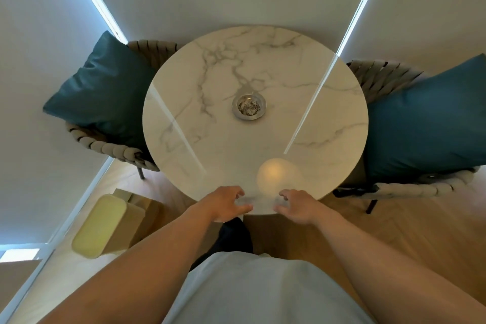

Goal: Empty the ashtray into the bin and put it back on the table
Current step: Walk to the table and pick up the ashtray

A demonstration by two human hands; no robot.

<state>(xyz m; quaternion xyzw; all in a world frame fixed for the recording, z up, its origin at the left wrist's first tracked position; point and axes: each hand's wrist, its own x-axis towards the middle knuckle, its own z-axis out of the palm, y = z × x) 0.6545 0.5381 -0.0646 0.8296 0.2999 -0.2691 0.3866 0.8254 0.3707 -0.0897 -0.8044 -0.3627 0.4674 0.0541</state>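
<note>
Marble-patterned and round, the surface (200, 123) stood between two woven chairs, each with a teal cushion, one to its left (105, 89) and one to its right (426, 123). At the middle of the surface sat the metal ashtray (249, 107), upright, with grey ash in its bowl. Both hands hovered at the surface's near edge, well apart from the ashtray: the left hand (227, 204) and the right hand (298, 206) each had a loose, empty grip, fingers curled and spread. On the wooden floor, left of the surface's near edge, stood a pale yellow bin (105, 226).
</note>
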